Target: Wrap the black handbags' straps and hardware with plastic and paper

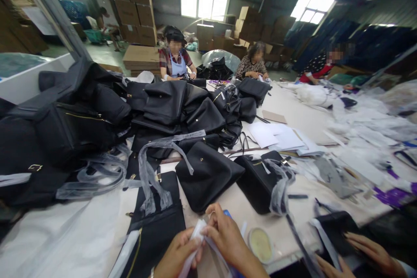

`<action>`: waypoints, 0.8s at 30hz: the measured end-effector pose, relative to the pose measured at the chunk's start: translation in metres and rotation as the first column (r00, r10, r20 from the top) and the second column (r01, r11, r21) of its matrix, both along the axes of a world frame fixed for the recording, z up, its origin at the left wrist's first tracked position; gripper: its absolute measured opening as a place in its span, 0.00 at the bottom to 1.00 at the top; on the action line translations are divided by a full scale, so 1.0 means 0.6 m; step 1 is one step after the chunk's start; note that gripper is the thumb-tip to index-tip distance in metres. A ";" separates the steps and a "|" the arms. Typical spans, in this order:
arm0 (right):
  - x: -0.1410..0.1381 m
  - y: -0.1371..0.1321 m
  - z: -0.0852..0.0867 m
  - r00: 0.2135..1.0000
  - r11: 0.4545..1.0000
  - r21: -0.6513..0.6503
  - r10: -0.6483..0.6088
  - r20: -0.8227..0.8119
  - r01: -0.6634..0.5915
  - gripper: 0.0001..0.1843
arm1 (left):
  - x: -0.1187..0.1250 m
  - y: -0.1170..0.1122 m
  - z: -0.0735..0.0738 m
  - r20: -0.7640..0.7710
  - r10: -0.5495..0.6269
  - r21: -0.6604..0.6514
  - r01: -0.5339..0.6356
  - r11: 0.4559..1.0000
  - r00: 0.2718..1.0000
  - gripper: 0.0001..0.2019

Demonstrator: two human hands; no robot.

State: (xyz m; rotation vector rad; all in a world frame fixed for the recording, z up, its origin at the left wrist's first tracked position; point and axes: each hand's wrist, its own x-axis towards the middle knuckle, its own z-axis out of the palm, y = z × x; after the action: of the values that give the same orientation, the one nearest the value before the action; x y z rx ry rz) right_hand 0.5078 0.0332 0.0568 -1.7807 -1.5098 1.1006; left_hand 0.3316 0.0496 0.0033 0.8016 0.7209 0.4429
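Your left hand (177,255) and right hand (228,238) both pinch a crinkly see-through plastic strip (198,231); slouchy matte black bag (208,173) sits nearby.

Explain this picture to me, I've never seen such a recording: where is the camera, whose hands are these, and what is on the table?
There is no machine here. A person wears a camera on the head, looking forward and down, so this single picture shows their own hands at the bottom edge. The left hand and right hand together pinch a strip of white plastic wrap. On the table lie black handbags, loose clear wrapping, white paper sheets and a small round tin. The hand at lower right is a co-worker's.
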 end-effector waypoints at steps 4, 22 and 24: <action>-0.011 -0.002 -0.034 0.971 0.993 -0.041 -0.115 -0.211 0.109 0.13 | -0.001 0.007 -0.017 0.072 0.022 -0.141 -0.012 0.990 0.997 0.20; -0.013 0.011 -0.038 0.999 0.998 0.049 0.043 -0.002 -0.043 0.08 | 0.023 0.001 -0.009 -0.005 -0.045 0.029 0.045 0.999 0.999 0.22; -0.021 0.018 -0.044 0.993 0.995 0.065 0.062 0.099 -0.069 0.09 | 0.028 -0.001 -0.002 -0.110 -0.023 0.151 0.040 0.988 0.994 0.22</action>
State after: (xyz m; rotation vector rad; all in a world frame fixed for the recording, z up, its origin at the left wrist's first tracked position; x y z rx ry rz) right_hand 0.4953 0.0440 0.0307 -1.7720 -1.6547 0.9937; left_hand 0.3484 0.0487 0.0024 0.9864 0.7799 0.4324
